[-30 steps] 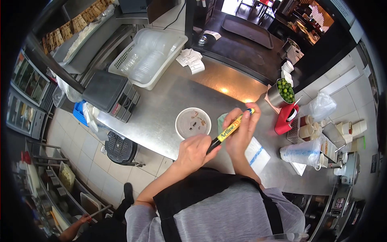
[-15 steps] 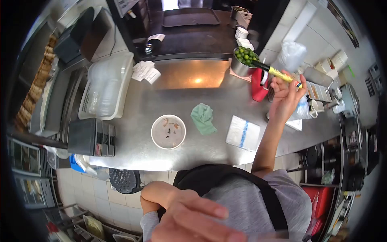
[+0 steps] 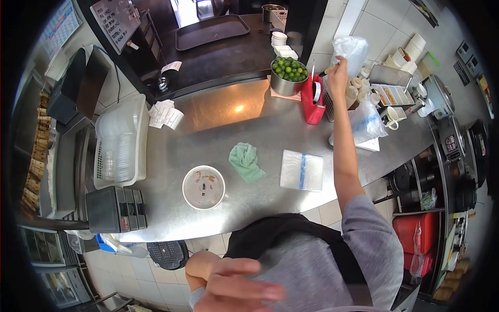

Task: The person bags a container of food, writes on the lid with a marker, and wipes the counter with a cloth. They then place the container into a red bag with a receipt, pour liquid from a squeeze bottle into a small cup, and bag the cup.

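Observation:
My right hand [image 3: 338,78] is stretched out to the far right of the counter, closed around a yellow marker [image 3: 329,68]. Only a short piece of the marker shows; the fingers hide the rest. Just below and left of that hand stands a red tape dispenser [image 3: 314,106], and a steel pot of green limes [image 3: 289,73] is farther left. A clear plastic bag [image 3: 351,51] is behind the hand. Close to the camera, my left hand [image 3: 239,286] is raised with its fingers apart and nothing visible in them. It is slightly blurred.
On the steel counter [image 3: 208,130] are a round white tub [image 3: 204,187], a crumpled green cloth [image 3: 246,161] and a stack of folded plastic bags [image 3: 301,170]. A white basket of clear lids [image 3: 138,156] stands left. Cups and condiment trays [image 3: 391,95] line the right.
My right hand has moved left and away from me with the marker, reaching behind the tape dispenser. My left hand has shifted slightly, and the camera view has turned.

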Action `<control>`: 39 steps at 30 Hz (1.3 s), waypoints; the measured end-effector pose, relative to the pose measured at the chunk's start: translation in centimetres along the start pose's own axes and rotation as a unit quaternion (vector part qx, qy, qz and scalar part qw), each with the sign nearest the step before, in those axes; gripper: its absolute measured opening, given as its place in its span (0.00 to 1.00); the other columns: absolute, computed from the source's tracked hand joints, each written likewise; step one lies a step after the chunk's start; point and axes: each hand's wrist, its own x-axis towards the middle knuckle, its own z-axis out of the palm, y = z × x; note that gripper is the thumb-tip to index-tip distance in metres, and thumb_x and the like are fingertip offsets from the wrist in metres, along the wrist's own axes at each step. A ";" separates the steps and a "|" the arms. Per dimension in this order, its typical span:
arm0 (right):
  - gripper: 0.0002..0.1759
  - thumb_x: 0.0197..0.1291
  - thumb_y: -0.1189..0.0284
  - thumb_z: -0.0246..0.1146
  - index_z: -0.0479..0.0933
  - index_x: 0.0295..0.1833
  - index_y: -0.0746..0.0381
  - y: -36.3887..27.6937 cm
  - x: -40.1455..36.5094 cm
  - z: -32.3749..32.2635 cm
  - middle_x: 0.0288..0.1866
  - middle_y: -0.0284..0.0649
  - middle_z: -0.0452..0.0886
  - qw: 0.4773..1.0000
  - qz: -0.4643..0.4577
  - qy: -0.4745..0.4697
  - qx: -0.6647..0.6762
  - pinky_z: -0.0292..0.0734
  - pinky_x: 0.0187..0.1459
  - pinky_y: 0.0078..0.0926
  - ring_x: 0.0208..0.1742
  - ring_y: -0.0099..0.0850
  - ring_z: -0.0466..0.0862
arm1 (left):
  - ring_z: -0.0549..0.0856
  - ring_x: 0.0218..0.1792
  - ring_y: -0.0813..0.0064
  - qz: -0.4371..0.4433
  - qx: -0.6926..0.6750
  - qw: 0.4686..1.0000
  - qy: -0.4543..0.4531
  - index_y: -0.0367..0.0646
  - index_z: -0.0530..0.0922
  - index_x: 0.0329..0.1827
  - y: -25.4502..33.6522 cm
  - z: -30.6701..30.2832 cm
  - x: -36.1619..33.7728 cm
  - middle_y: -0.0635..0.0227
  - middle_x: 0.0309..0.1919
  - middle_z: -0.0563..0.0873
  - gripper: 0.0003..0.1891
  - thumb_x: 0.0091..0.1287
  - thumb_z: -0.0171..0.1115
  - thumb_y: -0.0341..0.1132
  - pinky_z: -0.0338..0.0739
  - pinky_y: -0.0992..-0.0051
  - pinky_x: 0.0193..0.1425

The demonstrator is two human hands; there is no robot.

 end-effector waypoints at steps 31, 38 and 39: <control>0.12 0.46 0.69 0.64 0.77 0.38 0.58 -12.4 -28.4 4.8 0.36 0.40 0.76 0.855 -0.106 -0.503 -0.070 0.75 0.41 0.35 0.41 0.41 0.77 | 0.74 0.43 0.58 -0.331 0.394 0.773 -0.371 0.43 0.73 0.46 -16.0 -19.8 -23.2 0.61 0.41 0.74 0.14 0.56 0.59 0.32 0.69 0.61 0.45; 0.10 0.44 0.67 0.66 0.75 0.31 0.58 -14.5 -27.9 4.2 0.32 0.39 0.75 0.837 -0.005 -0.538 -0.098 0.74 0.38 0.36 0.38 0.41 0.78 | 0.75 0.43 0.59 -0.353 0.363 0.765 -0.397 0.44 0.73 0.47 -16.3 -21.9 -22.3 0.61 0.40 0.74 0.14 0.57 0.58 0.33 0.69 0.61 0.45; 0.09 0.44 0.67 0.66 0.75 0.31 0.58 -14.8 -27.7 4.1 0.32 0.40 0.76 0.840 0.004 -0.533 -0.101 0.74 0.38 0.36 0.38 0.41 0.78 | 0.75 0.43 0.59 -0.356 0.359 0.764 -0.401 0.44 0.73 0.47 -16.4 -22.1 -22.1 0.61 0.40 0.74 0.14 0.57 0.58 0.33 0.69 0.61 0.45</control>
